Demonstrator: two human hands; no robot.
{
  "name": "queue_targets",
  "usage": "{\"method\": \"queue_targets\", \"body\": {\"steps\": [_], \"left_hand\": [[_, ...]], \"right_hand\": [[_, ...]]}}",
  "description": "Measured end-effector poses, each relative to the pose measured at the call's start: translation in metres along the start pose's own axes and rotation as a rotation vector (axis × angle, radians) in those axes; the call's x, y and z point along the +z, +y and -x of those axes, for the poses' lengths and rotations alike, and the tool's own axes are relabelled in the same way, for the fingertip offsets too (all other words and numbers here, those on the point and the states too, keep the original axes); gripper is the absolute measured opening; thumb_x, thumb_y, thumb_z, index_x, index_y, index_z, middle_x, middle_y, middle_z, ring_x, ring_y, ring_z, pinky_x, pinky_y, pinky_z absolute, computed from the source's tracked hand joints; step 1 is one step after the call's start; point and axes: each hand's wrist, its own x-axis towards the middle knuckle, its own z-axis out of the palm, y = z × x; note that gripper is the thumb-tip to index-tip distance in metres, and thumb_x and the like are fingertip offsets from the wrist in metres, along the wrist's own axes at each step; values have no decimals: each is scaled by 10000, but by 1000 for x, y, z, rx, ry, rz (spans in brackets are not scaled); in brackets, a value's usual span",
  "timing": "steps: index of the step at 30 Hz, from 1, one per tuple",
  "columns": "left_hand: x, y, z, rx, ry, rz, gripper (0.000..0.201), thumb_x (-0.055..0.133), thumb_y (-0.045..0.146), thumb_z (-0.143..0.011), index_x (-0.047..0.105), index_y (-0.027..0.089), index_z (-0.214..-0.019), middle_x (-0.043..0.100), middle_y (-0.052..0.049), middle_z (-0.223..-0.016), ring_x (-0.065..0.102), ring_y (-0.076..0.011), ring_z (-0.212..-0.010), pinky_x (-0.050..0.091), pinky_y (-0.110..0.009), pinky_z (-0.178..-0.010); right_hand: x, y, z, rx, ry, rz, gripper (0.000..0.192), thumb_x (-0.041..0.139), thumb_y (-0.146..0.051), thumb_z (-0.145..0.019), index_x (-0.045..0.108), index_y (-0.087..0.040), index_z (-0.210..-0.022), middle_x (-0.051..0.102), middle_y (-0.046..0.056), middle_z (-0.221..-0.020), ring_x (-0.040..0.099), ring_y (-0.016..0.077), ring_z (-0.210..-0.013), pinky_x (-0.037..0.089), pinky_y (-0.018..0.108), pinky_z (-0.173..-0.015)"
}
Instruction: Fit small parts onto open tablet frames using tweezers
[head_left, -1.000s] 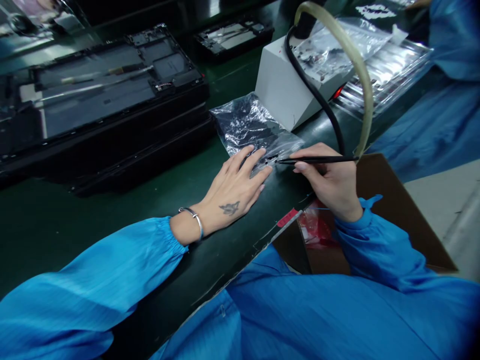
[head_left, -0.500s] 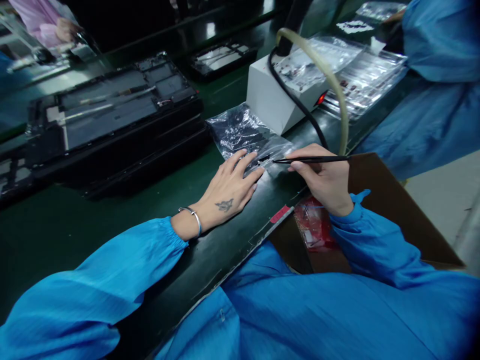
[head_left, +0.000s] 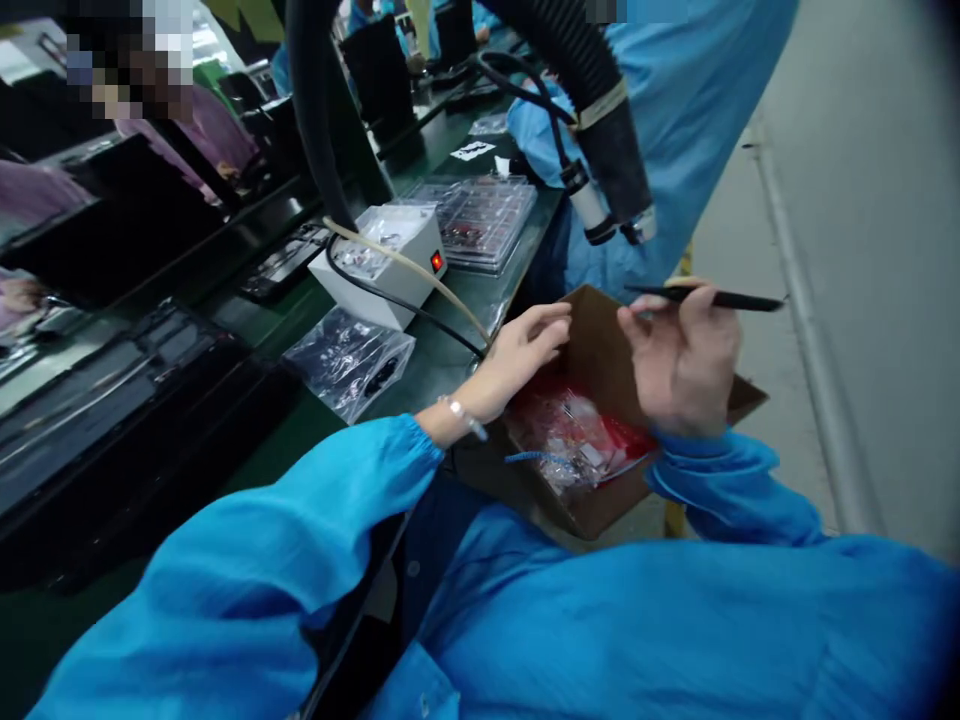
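Note:
My right hand (head_left: 682, 365) is raised over the right side of an open cardboard box (head_left: 600, 325), its fingers closed round black tweezers (head_left: 731, 299). The tweezers lie nearly level; whether their tips hold anything is too blurred to tell. By the box's near left rim is my left hand (head_left: 514, 365), a bracelet on its wrist, fingers loosely bent and nothing visible in them. Inside the box lie clear and red plastic wrappings (head_left: 577, 430). A clear plastic bag (head_left: 349, 360) with small dark pieces lies on the green bench, left of my left hand.
A white box-shaped device (head_left: 390, 265) with a lit red switch stands on the bench, a hose and cable beside it. Stacked clear trays (head_left: 484, 220) sit behind. A black ribbed duct (head_left: 615, 140) hangs above. Dark panels (head_left: 135, 430) lie left. A blue-sleeved person is close by.
My view has turned right. My left hand has left the plastic bag and moved to the cardboard box. My right hand has lifted away from the bag with the tweezers, over the box.

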Motion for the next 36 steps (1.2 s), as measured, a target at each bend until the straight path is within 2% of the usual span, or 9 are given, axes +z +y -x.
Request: {"method": "queue_targets", "body": {"steps": [4, 9, 13, 18, 21, 24, 29, 32, 36], "left_hand": [[37, 23, -40, -279, -39, 577, 450, 225, 280, -1172, 323, 151, -1592, 403, -102, -1687, 508, -145, -1496, 464, -284, -1233], [34, 40, -33, -257, -20, 611, 514, 90, 273, -1172, 295, 107, -1613, 381, -95, -1692, 462, -136, -1526, 417, -301, -1287], [9, 44, 14, -200, -72, 375, 564, 15, 214, -1137, 229, 151, -1655, 352, -72, -1707, 473, -116, -1516, 433, -324, -1293], [-51, 50, 125, 56, 29, -128, 502, 227, 274, -1148, 353, 274, -1633, 505, -99, -1618, 582, -228, -1437, 605, -425, -1123], [-88, 62, 205, 36, 250, -315, 330, 502, 341, -1104, 646, 295, -1397, 779, -39, -1249, 769, -229, -1138, 668, -390, -962], [-137, 72, 279, -16, 704, -490, 319, 577, 535, -1051, 748, 266, -1061, 785, 1, -841, 744, -174, -755, 647, -362, -706], [-255, 63, 399, -149, 1426, -634, 359, 508, 593, -1062, 625, 258, -1005, 704, 40, -815, 592, -101, -726, 566, -328, -731], [-299, 38, 439, -322, 1466, -594, 337, 614, 469, -1053, 653, 152, -1160, 708, -39, -1038, 662, -137, -869, 601, -344, -845], [-319, -3, 427, -468, 1372, -578, 377, 652, 389, -1042, 629, 125, -1309, 665, -106, -1260, 684, -200, -1057, 614, -410, -936]], "right_hand": [[-15, 32, -24, 210, 59, -220, 371, 715, -663, -892, 671, -295, -870, 677, -12, -869, 700, 192, -1058, 579, 421, -1075], [-11, 49, -35, 242, 66, -440, 371, 786, -656, -837, 677, -302, -854, 680, -26, -888, 650, 155, -1184, 552, 354, -1121], [-4, 34, -39, 259, 68, -454, 339, 844, -648, -764, 711, -352, -862, 700, -27, -885, 581, 180, -1292, 413, 381, -1255], [18, 2, -27, 299, 13, -459, 241, 886, -599, -718, 737, -459, -846, 731, -20, -878, 498, 249, -1379, 363, 401, -1260], [63, -15, -1, 369, -107, -552, 237, 898, -599, -728, 758, -439, -832, 667, -8, -776, 646, 239, -1076, 562, 390, -1051], [134, -32, 31, 516, -352, -663, 236, 931, -501, -736, 763, -359, -822, 566, -14, -704, 633, 162, -728, 640, 280, -702], [266, -71, 96, 719, -1152, -649, 285, 878, -546, -789, 775, -288, -854, 702, 7, -831, 698, 153, -692, 669, 296, -686], [315, -77, 135, 819, -1545, -534, 356, 864, -538, -810, 765, -209, -902, 716, 40, -832, 727, 186, -740, 676, 372, -783], [334, -60, 159, 860, -1652, -399, 382, 852, -543, -828, 743, -186, -910, 699, 40, -811, 725, 178, -771, 656, 338, -800]]}}
